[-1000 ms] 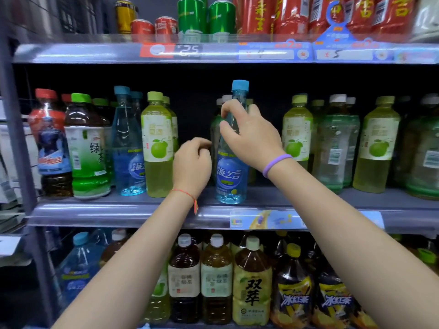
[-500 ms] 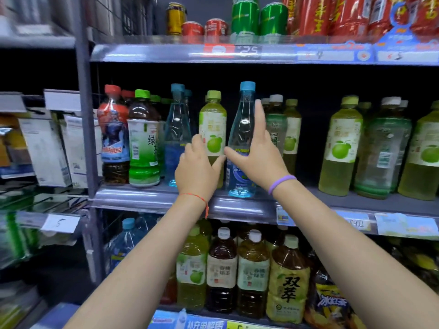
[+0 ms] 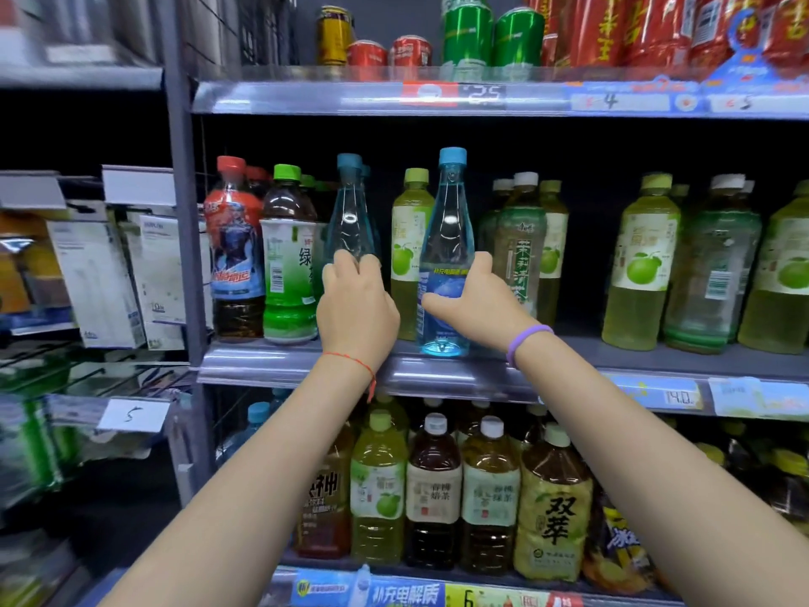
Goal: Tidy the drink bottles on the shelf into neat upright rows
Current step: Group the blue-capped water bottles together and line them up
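Head camera looked forward and slightly down at a metal shop shelf holding drink bottles, with two bare forearms reaching up from the bottom of the frame. The right hand, wearing a purple band at the wrist, gripped a tall blue bottle with a blue cap; the thumb lay across its blue label and the fingers wrapped round its right side. That bottle stood upright at the front edge of the middle shelf, its base on the shelf. The left hand, with a thin red string at the wrist, had its fingers curled round the lower part of a second blue bottle, which stood upright just to the left. Between the two blue bottles stood a green apple bottle, upright and set slightly further back.

To the left of the held bottles stood a green tea bottle and a red-capped bottle, both upright near the shelf post. To the right stood a jasmine tea bottle, then a gap, then more green apple bottles. Cans lined the shelf above, and tea bottles filled the shelf below.
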Demonstrator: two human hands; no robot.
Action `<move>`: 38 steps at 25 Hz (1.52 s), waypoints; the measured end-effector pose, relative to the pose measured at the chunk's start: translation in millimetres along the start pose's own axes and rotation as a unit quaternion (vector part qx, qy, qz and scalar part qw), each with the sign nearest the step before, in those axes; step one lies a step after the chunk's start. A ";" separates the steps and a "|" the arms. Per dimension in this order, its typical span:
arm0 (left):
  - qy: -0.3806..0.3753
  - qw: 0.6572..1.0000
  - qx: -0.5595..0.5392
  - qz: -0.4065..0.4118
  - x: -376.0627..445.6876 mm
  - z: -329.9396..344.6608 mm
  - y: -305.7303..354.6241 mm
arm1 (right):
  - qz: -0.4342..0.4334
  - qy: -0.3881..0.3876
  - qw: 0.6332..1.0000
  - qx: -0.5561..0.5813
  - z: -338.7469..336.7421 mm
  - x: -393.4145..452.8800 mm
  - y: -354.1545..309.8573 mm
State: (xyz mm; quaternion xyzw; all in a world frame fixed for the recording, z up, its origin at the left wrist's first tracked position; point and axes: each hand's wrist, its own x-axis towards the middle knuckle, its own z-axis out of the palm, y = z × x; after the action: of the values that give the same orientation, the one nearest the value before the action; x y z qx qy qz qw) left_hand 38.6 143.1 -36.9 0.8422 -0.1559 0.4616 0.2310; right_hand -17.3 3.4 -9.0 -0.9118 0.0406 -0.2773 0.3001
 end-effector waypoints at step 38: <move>-0.099 0.924 -0.368 -0.002 -7.6 8.2 41.3 | -0.052 0.105 0.993 0.023 19.3 -2.4 11.0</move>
State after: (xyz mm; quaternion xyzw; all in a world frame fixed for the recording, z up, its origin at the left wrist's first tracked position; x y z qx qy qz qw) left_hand 20.7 104.2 -37.1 0.7396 -0.3355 0.2854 0.5089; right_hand -8.1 5.1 -29.2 -0.8716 0.0179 -0.3872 0.3001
